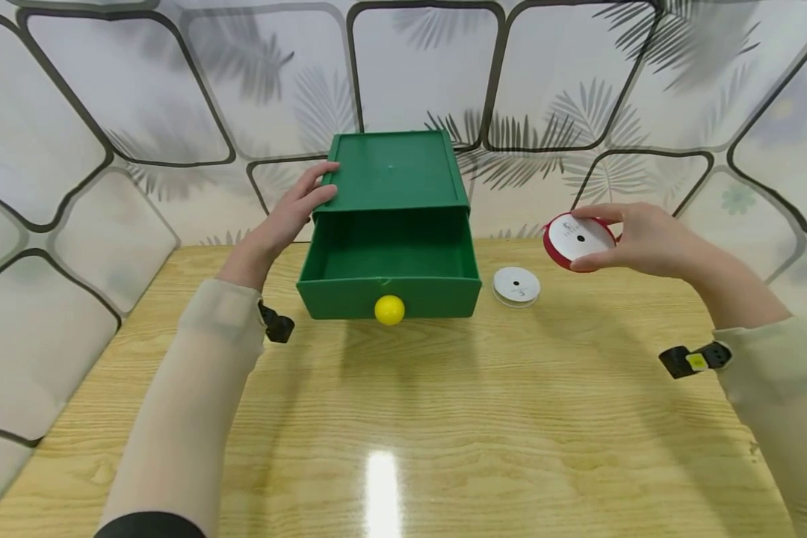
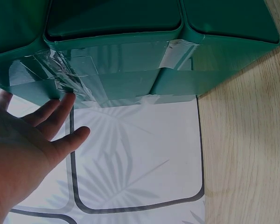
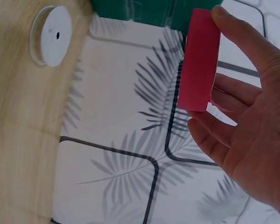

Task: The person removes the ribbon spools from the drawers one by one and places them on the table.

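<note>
A: Edges, room?
B: Left hand [image 1: 286, 217], fingers extended, touching left edge of the box [image 1: 393, 172]; drawer [image 1: 339, 300] jutting from the near side, table [image 1: 477, 418] before it.
A: Red spool [image 1: 568, 233]?
B: Pinched by right hand [image 1: 648, 239], right of white spool [image 1: 513, 281]; printed face up, long profile near-vertical in right-wrist view.

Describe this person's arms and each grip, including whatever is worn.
The left grip and right grip are ungloved. Both sleeves are pale beige. A small black device sits at each wrist; the right one bears a yellow-green patch. Black material borders the left sleeve's near end.
</note>
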`<state>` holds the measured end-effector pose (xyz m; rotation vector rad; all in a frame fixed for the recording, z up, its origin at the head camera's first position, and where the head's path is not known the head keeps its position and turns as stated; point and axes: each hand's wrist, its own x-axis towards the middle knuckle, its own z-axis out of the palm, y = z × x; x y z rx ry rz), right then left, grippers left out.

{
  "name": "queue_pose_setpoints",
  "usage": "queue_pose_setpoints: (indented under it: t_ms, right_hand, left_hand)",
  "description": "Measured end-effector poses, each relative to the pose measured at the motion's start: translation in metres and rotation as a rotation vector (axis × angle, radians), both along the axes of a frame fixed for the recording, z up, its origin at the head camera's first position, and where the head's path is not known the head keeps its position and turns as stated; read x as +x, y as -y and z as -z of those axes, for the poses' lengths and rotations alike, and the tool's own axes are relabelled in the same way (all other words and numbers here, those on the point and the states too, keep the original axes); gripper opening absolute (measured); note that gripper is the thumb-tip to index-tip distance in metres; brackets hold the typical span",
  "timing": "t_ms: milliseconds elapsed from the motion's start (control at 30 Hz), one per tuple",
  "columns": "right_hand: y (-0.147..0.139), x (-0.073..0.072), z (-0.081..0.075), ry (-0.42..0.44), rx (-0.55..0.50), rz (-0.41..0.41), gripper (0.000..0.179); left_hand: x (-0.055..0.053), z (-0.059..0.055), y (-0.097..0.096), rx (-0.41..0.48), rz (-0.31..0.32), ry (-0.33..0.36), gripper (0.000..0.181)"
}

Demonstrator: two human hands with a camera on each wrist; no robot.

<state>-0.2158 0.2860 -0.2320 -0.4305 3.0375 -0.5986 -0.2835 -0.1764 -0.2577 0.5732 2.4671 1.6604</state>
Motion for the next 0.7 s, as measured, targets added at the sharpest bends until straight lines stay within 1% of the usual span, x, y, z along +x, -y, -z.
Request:
queue_pose_setpoints:
  t_ms: [267, 500, 700]
  right_hand:
    - [-0.015, -0.008, 0.022, 0.035, -0.009, 0.014, 0.081]
    - [-0.027, -0.015, 0.046, 0.059, -0.027, 0.026, 0.082]
    - [-0.032, -0.021, 0.067, 0.046, -0.03, 0.033, 0.08]
  left_hand:
    - [0.0, 0.0, 0.0, -0.003, -0.004, -0.006, 0.058]
    - [-0.001, 0.0, 0.0, -0.007, -0.004, -0.005, 0.058]
    - [-0.001, 0.001, 0.0, -0.01, -0.004, -0.008, 0.058]
